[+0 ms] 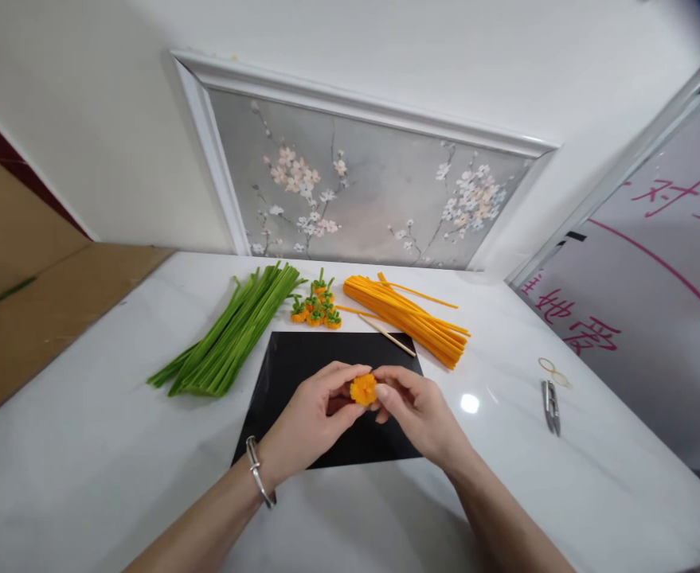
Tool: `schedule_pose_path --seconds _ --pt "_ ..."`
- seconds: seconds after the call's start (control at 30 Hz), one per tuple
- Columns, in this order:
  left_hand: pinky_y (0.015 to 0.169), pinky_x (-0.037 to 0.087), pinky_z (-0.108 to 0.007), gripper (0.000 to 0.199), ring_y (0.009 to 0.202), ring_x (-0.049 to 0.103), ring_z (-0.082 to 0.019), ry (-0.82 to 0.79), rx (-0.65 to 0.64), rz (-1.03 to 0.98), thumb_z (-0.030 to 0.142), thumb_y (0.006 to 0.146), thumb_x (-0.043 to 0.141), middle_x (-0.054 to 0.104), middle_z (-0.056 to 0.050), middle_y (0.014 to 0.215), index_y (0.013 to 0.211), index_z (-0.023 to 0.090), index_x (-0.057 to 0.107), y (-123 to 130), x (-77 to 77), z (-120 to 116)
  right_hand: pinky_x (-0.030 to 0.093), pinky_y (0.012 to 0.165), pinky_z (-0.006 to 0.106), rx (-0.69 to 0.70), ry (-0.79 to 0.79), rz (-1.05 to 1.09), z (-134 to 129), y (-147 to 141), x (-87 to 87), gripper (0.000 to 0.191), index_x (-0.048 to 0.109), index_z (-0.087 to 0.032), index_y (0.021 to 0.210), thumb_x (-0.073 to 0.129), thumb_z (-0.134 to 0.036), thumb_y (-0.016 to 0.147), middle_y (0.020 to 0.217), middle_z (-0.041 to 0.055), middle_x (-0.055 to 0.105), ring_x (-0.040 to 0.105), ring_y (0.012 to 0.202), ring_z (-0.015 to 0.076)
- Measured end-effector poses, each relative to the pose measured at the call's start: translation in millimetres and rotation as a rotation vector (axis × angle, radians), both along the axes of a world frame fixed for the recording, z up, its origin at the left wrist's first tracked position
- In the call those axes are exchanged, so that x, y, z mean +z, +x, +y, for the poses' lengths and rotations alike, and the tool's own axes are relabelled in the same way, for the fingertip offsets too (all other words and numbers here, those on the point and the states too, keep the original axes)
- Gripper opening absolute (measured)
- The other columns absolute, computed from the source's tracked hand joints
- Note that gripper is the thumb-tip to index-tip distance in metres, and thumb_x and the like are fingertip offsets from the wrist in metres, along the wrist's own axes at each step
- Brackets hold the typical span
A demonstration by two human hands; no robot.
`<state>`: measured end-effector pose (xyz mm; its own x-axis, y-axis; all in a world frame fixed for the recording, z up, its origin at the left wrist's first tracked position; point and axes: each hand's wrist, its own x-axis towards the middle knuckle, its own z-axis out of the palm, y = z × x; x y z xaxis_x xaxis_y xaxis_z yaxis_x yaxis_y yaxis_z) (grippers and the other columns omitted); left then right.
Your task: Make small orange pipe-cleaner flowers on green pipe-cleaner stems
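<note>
Centrally, orange flower (362,390), left grip (314,410) pinching its left edge, right grip (420,411) pinching its right.

Across the lower and middle frame spreads the table (87,477), with the mat (302,358) on it at centre. Over the mat, the flower (362,390) sits between the left hand (310,422) and the right hand (421,418). Left of the mat's upper part lies one bundle (230,338); beyond its upper right lies the other, the thicker batch (409,318), with the cluster (315,309) between the two. The stick (390,337) crosses the mat's far edge. At right centre lie the snips (551,407), the bands (546,364) just behind them. The panel (373,183) is behind the table, the board (654,278) at far right, the carton (21,231) at far left.
</note>
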<state>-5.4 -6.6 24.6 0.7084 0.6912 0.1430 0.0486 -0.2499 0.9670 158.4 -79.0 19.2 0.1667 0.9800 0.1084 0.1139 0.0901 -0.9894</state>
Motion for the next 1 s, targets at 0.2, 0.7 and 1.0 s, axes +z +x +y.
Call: schedule_pose_path --seconds 0.2,0.7,1.0 --pt "0.087 0.055 -0.032 0.045 0.098 0.065 -0.019 -0.216 0.005 -0.108 0.012 0.078 0.062 0.059 -0.004 0.110 0.120 0.021 0.053 2.7 -1.1 -1.1 0.059 0.063 0.027 -0.111 0.064 0.010 -0.5 -11.6 -2.3 0.019 0.061 -0.018 0.096 0.063 -0.032 0.083 0.083 0.0032 0.065 0.064 0.066 0.0130" --pt "0.075 0.055 -0.027 0.010 0.079 0.065 -0.016 -0.072 0.195 -0.145 0.020 0.082 0.064 0.068 -0.003 0.087 0.090 0.017 0.067 4.3 -3.6 -4.4 0.059 0.067 0.028 -0.146 0.132 0.026 2.1 -14.9 -13.1 0.019 0.070 -0.022 0.102 0.061 -0.028 0.086 0.096 0.0044 0.063 0.066 0.068 0.0130" --pt "0.073 0.057 -0.028 0.016 0.077 0.064 -0.015 -0.168 0.162 -0.115 0.025 0.081 0.063 0.068 -0.002 0.085 0.095 0.017 0.067 6.6 2.3 -3.7 0.058 0.064 0.027 -0.155 0.205 -0.169 -0.5 -18.2 -7.2 0.020 0.070 -0.020 0.102 0.057 -0.025 0.087 0.096 0.0068 0.063 0.065 0.071 0.0145"
